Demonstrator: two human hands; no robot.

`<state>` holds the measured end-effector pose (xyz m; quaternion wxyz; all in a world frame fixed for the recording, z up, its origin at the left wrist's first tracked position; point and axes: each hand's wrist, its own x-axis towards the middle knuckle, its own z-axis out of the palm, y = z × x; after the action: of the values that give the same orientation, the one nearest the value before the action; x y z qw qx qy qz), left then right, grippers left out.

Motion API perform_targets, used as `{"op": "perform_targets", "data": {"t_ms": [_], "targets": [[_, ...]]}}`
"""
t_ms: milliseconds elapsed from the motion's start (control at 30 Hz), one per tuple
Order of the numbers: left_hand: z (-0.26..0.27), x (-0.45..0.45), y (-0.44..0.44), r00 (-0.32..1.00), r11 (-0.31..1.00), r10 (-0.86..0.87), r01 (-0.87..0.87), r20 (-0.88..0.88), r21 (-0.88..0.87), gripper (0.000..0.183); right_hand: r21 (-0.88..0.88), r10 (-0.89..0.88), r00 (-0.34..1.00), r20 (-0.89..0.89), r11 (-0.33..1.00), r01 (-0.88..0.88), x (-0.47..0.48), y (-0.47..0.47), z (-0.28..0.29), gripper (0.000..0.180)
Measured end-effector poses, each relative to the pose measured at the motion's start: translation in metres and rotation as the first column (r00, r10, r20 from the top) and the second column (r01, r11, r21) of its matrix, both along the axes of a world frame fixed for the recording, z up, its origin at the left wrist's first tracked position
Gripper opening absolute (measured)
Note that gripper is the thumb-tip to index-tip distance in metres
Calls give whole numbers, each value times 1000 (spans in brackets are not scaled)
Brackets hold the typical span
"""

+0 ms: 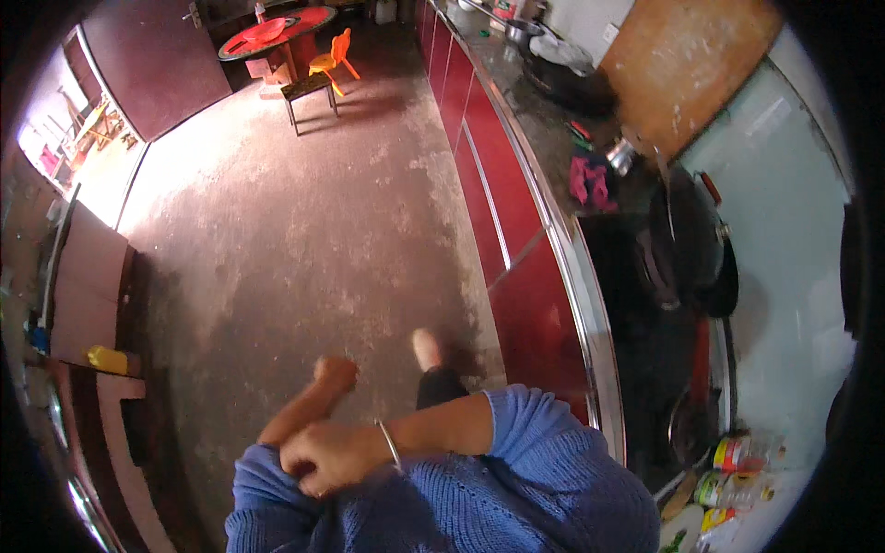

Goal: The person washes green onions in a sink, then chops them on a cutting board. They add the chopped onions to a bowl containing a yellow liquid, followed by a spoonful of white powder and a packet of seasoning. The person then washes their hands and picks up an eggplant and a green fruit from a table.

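Observation:
My right hand (pixel 335 456) reaches across my body, its fingers curled on the rolled-up left sleeve (pixel 266 477) of a blue knitted sweater (pixel 429 504). A thin silver-coloured bangle (pixel 388 442) circles the right wrist. The right sleeve (pixel 536 422) is bunched near the elbow. Ahead of it, my left hand (pixel 337 373) hangs over the concrete floor (pixel 311 263), curled into a loose, slightly blurred fist with nothing visible in it. One foot (pixel 426 349) shows beyond the hands, below a dark trouser leg (pixel 440 388).
Along the right runs a counter with red cabinet doors (pixel 494 166), holding a black wok (pixel 681 235), a pink-and-dark cloth (pixel 589 181) and several bottles (pixel 750 453). A round red table (pixel 311 24), an orange chair (pixel 335 61) and a low stool (pixel 306 86) stand ahead. To the left is a yellow container (pixel 107 359).

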<state>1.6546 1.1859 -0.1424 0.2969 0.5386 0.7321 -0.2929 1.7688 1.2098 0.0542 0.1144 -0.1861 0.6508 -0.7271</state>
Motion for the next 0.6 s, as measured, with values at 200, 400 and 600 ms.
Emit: {"op": "perform_targets", "data": {"t_ms": [200, 400, 600], "targets": [[6, -79, 128, 993, 996, -25, 15, 115, 88, 23, 173, -147, 956, -254, 965, 195, -126, 102, -16, 19], [58, -213, 220, 957, 919, 222, -270, 187, 287, 30, 156, 3, 906, -423, 985, 69, -231, 175, 33, 21], [143, -258, 298, 617, 565, -384, -432, 687, 703, 59, -298, -662, 304, -685, 636, 712, -429, 372, 87, 10]]}}
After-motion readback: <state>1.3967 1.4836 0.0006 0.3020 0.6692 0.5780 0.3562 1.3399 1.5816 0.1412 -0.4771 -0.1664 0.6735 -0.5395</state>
